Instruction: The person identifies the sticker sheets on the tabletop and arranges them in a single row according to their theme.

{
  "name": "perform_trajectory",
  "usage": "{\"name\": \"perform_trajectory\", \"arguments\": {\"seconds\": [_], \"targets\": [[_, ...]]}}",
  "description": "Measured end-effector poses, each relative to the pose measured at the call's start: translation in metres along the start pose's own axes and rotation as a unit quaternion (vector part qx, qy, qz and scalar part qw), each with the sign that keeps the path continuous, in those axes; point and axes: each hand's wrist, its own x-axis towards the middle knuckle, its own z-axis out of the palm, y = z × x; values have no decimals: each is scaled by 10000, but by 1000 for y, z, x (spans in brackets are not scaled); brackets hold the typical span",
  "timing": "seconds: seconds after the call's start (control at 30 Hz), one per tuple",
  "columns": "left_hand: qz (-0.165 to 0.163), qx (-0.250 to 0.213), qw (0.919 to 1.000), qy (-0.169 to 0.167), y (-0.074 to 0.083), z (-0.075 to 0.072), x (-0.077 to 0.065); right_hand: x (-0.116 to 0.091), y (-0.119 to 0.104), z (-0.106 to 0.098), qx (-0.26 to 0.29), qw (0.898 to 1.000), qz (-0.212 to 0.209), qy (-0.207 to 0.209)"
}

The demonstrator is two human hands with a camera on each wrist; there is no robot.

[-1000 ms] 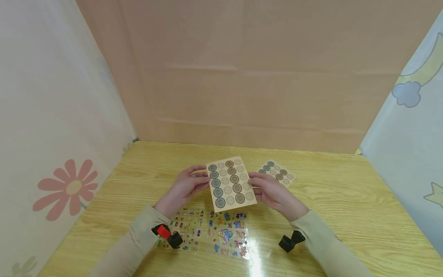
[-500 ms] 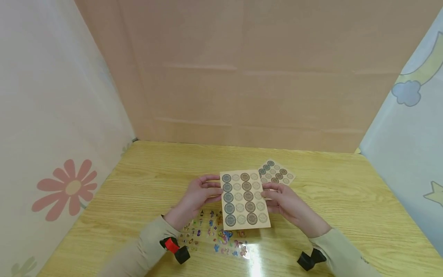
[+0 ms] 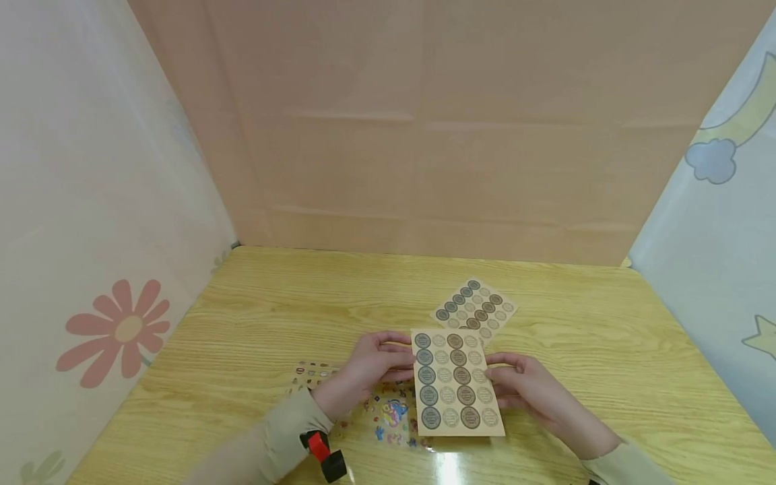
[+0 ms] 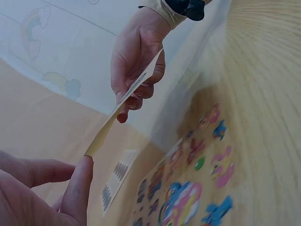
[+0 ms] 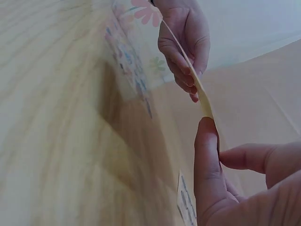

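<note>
Both hands hold a cream sticker sheet [image 3: 448,384] printed with rows of round grey, beige and brown seals. My left hand [image 3: 370,370] pinches its left edge, and my right hand [image 3: 536,391] pinches the right edge. The wrist views show the sheet [image 4: 106,127] nearly edge-on, raised above the table, with thumb and fingers on either side of it. A second, similar round-seal sheet [image 3: 463,303] lies turned at an angle behind it, its near corner covered. Beneath and left of my left hand lies a clear sheet of colourful cartoon stickers [image 3: 388,421], partly hidden.
The wooden table [image 3: 606,330] is bounded by a plain tan sheet [image 3: 424,168] at the back. Pale printed walls stand on both sides, with a red flower [image 3: 127,330] on the left. Small printed stickers [image 3: 315,369] show on a clear sheet left of the cartoon ones.
Both hands have carried the held seal sheet right and toward me, and it has straightened from its tilt. More of the rear seal sheet is visible; the cartoon stickers are more covered.
</note>
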Motion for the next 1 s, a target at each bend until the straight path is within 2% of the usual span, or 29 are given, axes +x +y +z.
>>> {"name": "perform_trajectory", "arguments": {"seconds": [0.13,0.3,0.43,0.63,1.0], "targets": [[-55,-25,10000,5,-9,8,2,-8,8,-4,81,9999,81,77],[-154,-77,9997,-146,-19,16,2,-18,18,-10,137,9997,98,159],[-280,-130,9993,-196,-25,22,0,-25,25,-16,77,9992,259,303],[-406,-101,9987,-295,-35,29,-1,-33,34,-24,51,9983,503,299],[-736,-281,9952,-574,-39,34,-7,-39,35,-29,173,9982,524,222]]}}
